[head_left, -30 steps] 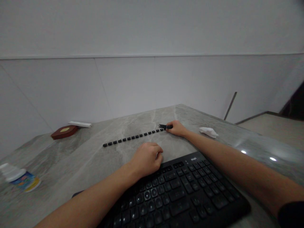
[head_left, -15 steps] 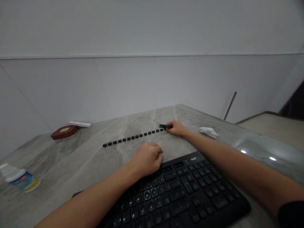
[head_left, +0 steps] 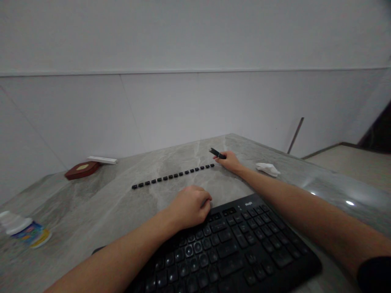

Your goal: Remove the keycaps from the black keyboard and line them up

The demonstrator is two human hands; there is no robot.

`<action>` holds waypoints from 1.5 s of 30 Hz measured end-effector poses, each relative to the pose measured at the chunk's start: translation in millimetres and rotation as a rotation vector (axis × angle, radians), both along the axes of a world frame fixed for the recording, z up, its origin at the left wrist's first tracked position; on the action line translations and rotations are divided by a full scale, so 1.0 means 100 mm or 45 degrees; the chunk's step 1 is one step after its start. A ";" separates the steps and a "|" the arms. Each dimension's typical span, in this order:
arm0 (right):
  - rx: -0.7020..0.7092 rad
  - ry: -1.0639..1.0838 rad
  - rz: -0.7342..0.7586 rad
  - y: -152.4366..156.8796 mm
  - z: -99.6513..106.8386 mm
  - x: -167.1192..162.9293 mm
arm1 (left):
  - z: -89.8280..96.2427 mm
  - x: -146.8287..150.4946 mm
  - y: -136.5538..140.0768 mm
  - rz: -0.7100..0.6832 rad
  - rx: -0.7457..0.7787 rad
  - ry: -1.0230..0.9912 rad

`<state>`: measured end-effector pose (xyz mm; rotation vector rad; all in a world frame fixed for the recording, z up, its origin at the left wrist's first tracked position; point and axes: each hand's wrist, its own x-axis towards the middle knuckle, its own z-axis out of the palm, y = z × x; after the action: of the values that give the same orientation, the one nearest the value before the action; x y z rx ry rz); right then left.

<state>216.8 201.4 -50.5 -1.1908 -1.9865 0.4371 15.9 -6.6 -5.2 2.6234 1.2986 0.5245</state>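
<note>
My right hand [head_left: 229, 160] is closed around a slim black pen-like tool [head_left: 217, 153], held just above the table by the right end of a row of small black keycaps [head_left: 175, 176]. Its silvery tip points up and to the left. Curled over the top edge of a black keyboard [head_left: 244, 228], my left hand [head_left: 192, 205] has its thumb close to the bent fingers. Whatever may be in those fingers is hidden. Part of the keyboard's left side lies under my left forearm. The keycaps stand apart from each other in a slanting line.
A white bottle with a colourful label [head_left: 29, 232] lies tipped at the left. Farther back are a reddish-brown wooden box [head_left: 81, 171] and a white bar [head_left: 102, 160]. A crumpled white tissue [head_left: 268, 169] lies right of my right hand. The wall rises behind the grey table [head_left: 100, 211].
My right hand has lifted slightly and moved right, away from the row's end, where another keycap now shows. The tool tilts upward more. My left hand has barely shifted.
</note>
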 end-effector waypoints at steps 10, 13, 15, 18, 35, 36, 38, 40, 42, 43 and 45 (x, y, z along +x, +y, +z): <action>0.188 0.142 -0.144 -0.08 0.03 0.02 | 0.16 -0.28 0.15 0.309 -0.459 -0.252; 0.245 0.168 -0.173 -0.11 0.05 0.02 | 0.25 -0.64 0.08 0.427 -0.561 -0.263; 0.263 0.182 -0.172 -0.12 0.04 0.01 | 0.28 -0.95 -0.07 0.550 -0.458 -0.225; 0.279 0.189 -0.158 -0.11 0.04 0.00 | 0.25 -1.44 -0.44 0.768 -0.249 -0.177; 0.345 0.042 -0.168 -0.19 0.01 0.11 | -0.19 -1.91 -1.03 0.996 -0.214 -0.212; 0.354 0.039 -0.172 -0.20 0.01 0.12 | -0.18 -1.90 -1.04 0.976 -0.212 -0.203; 0.375 0.029 -0.170 -0.20 0.01 0.13 | -0.16 -1.88 -1.07 0.959 -0.206 -0.172; 0.394 0.013 -0.159 -0.21 0.01 0.13 | -0.15 -1.85 -1.08 0.974 -0.188 -0.145; 0.407 0.002 -0.147 -0.23 0.01 0.14 | -0.15 -1.81 -1.08 0.994 -0.159 -0.145; 0.412 0.000 -0.143 -0.23 0.02 0.14 | -0.15 -1.79 -1.08 1.001 -0.143 -0.156; 0.428 0.002 -0.141 -0.25 0.03 0.14 | -0.17 -1.75 -1.07 1.006 -0.118 -0.195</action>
<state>231.1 176.1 -47.7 -1.0771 -1.8899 0.0436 -159.2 -113.2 -22.1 1.8644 2.2095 0.7156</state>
